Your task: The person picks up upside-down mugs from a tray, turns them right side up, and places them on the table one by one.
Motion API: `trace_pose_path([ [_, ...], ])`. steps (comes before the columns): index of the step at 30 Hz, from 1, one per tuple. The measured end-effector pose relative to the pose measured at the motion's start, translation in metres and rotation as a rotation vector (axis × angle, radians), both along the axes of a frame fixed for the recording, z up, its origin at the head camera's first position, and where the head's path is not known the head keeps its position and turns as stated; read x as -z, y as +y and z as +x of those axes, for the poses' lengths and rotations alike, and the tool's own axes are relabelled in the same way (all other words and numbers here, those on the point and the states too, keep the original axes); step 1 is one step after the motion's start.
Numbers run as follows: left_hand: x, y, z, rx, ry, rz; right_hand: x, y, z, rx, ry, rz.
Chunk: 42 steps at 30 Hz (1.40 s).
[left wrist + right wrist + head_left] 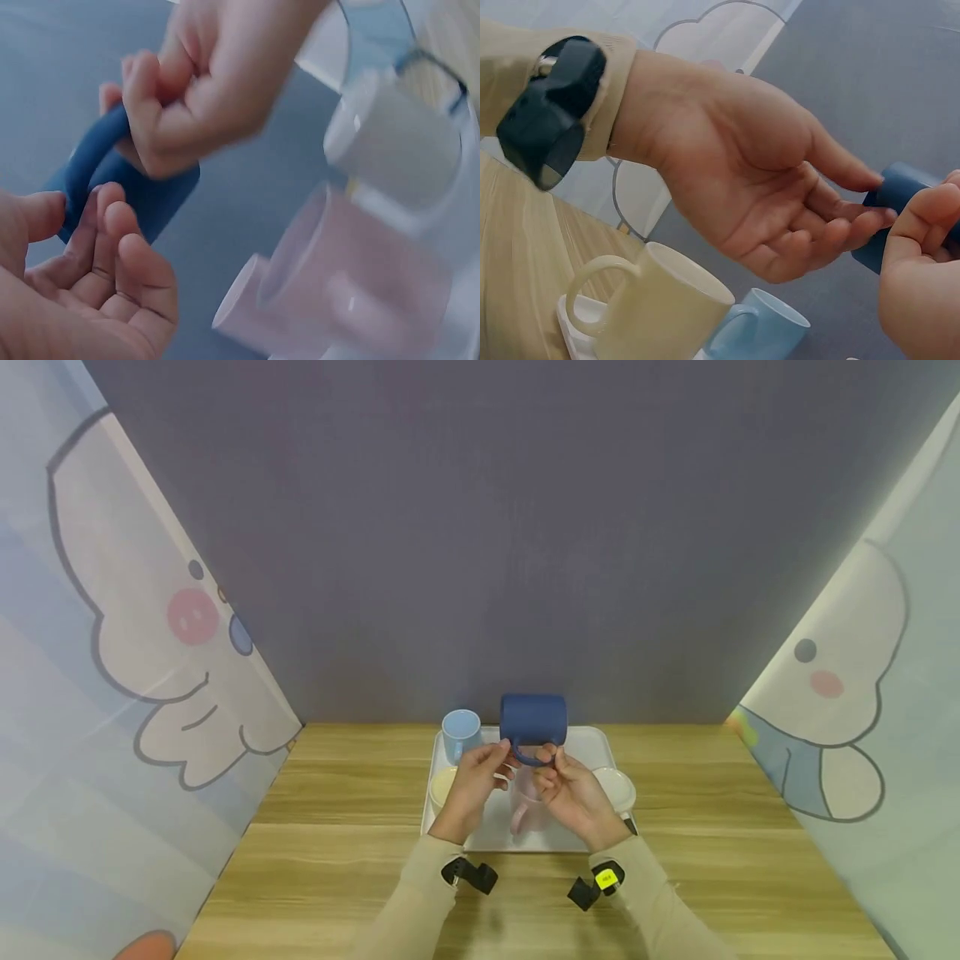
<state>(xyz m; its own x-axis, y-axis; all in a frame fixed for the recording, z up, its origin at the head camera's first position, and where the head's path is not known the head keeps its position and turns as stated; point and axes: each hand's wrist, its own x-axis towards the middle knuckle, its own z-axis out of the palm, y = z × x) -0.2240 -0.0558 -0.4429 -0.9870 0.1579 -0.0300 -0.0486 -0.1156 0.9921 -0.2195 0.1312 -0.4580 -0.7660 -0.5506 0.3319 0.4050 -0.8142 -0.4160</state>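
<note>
A dark blue mug (533,718) is held up on its side above the tray's back edge, its handle (94,154) turned toward me. My left hand (472,787) pinches the handle near its left end between thumb and fingertips, the other fingers loosely bent. On the handle's right part, my right hand (576,797) grips with curled fingers and thumb. Below the hands, a pink mug (528,802) is partly hidden on the white tray (487,835). Close to my left wrist are a pale yellow mug (660,300) and a light blue mug (461,733).
A white mug (617,789) stands at the tray's right side, partly behind my right wrist. The tray lies on a wooden table (352,827). A dark grey wall (480,543) rises behind it, with cartoon-printed panels (150,610) on both sides.
</note>
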Motion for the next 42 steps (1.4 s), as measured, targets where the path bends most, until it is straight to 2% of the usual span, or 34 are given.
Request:
trace_pose_path([
  [6,0.004,0.003,0.0,0.056,-0.127,0.255,0.004,-0.004,0.0,-0.025,0.007,-0.006],
  [11,0.007,0.004,0.001,0.153,-0.229,0.479,0.007,-0.007,0.0,-0.042,0.016,0.018],
  [14,0.008,0.005,0.002,0.212,-0.258,0.593,0.01,-0.007,0.001,-0.052,0.025,0.023],
  [16,0.007,0.005,0.003,0.232,-0.257,0.629,0.011,-0.006,0.001,-0.062,0.031,0.016],
  [20,0.006,0.005,0.005,0.241,-0.213,0.61,0.007,-0.003,0.003,-0.054,0.069,0.06],
  [23,0.005,0.006,0.005,0.235,-0.178,0.593,0.001,0.001,0.006,0.034,0.085,0.203],
  [25,0.004,0.006,0.006,0.227,-0.157,0.589,-0.001,0.003,0.007,0.127,0.089,0.372],
  [27,0.004,0.005,0.006,0.217,-0.137,0.59,-0.003,0.007,0.007,0.236,0.104,0.587],
  [30,0.003,-0.001,0.006,0.196,-0.094,0.566,-0.006,0.016,0.007,0.399,0.179,0.913],
  [33,0.002,-0.011,0.005,0.152,-0.051,0.522,-0.011,0.032,0.008,0.557,0.24,1.113],
  [37,-0.001,-0.029,0.002,0.054,-0.02,0.452,-0.018,0.062,0.007,0.703,0.232,1.166],
  [42,-0.005,-0.05,-0.004,-0.081,-0.001,0.3,-0.016,0.1,0.003,0.798,0.179,1.245],
])
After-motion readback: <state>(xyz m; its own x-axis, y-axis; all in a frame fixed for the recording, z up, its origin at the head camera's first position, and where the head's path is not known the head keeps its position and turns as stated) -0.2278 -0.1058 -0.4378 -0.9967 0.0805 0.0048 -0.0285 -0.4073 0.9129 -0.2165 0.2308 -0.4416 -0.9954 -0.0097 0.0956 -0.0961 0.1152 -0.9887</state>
